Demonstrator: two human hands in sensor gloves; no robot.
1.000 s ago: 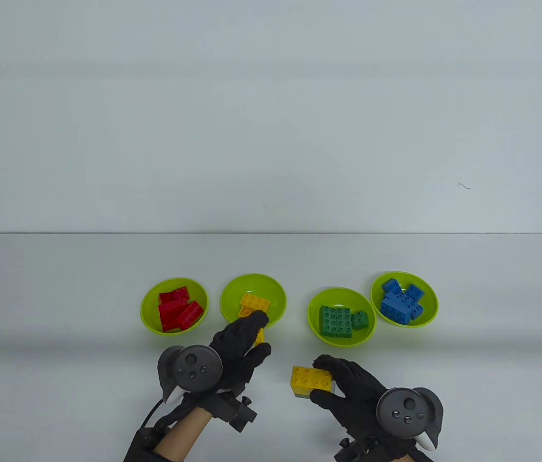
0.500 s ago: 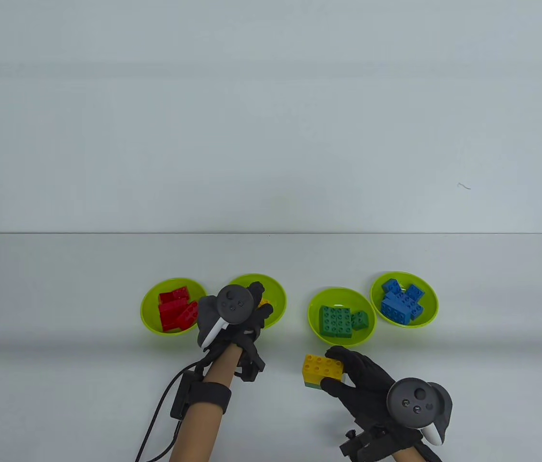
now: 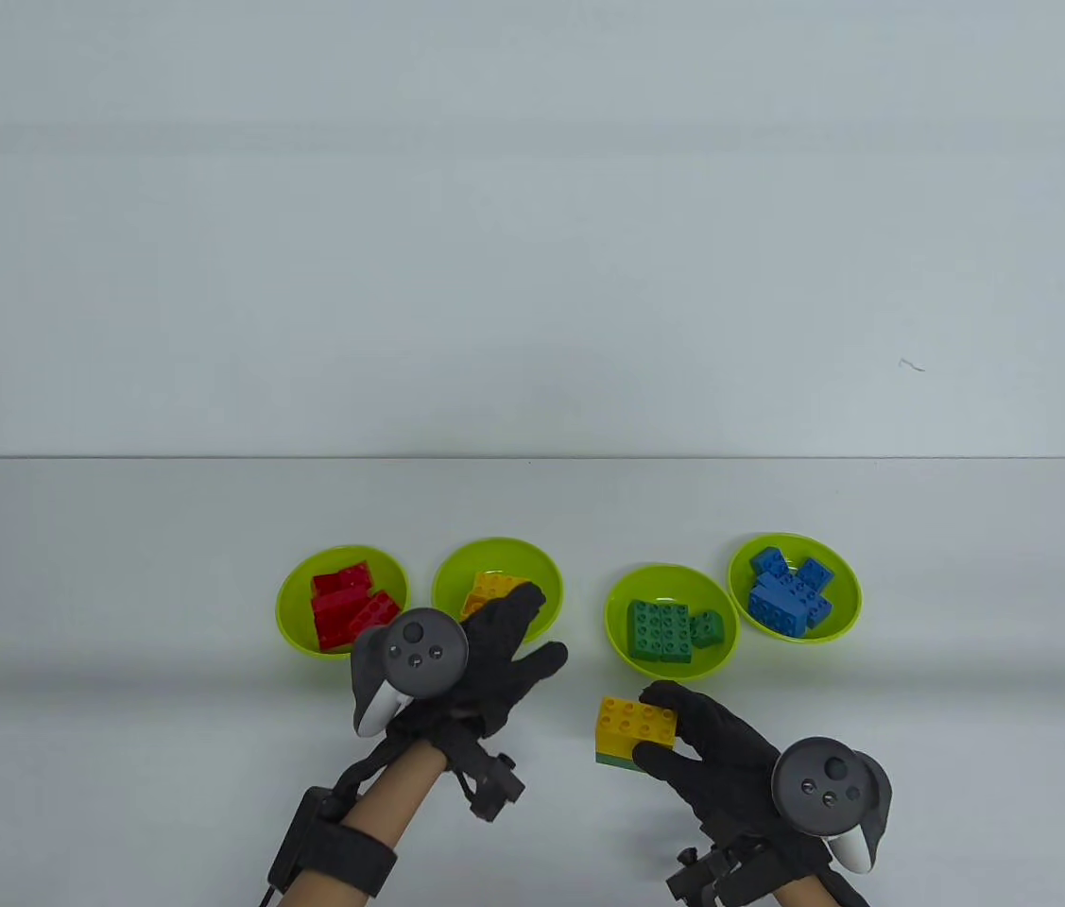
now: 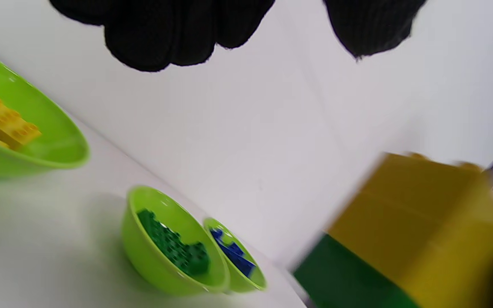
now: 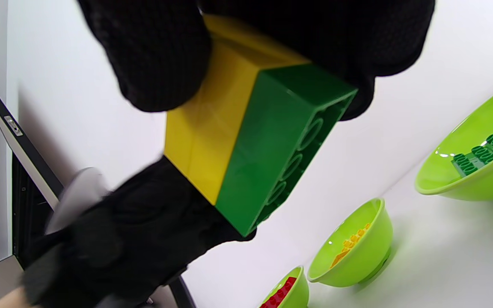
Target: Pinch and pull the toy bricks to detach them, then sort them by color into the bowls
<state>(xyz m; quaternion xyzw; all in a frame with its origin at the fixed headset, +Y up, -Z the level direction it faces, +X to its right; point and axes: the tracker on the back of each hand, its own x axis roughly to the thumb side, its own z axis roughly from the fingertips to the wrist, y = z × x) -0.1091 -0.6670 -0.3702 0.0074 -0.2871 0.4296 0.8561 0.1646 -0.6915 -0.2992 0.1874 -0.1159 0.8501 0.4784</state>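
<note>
Four bowls [image 3: 343,556] in a row across the table [image 3: 116,567], bricks [image 3: 343,605] in each — stacked pair [image 3: 636,729] in front

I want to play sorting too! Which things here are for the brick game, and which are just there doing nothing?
For the game:
- yellow-and-green brick stack, held by the right hand
- left hand, holding nothing
- red bowl
- yellow bowl
- green bowl
- blue bowl

Just there:
- white table
- small dark mark on the wall
</note>
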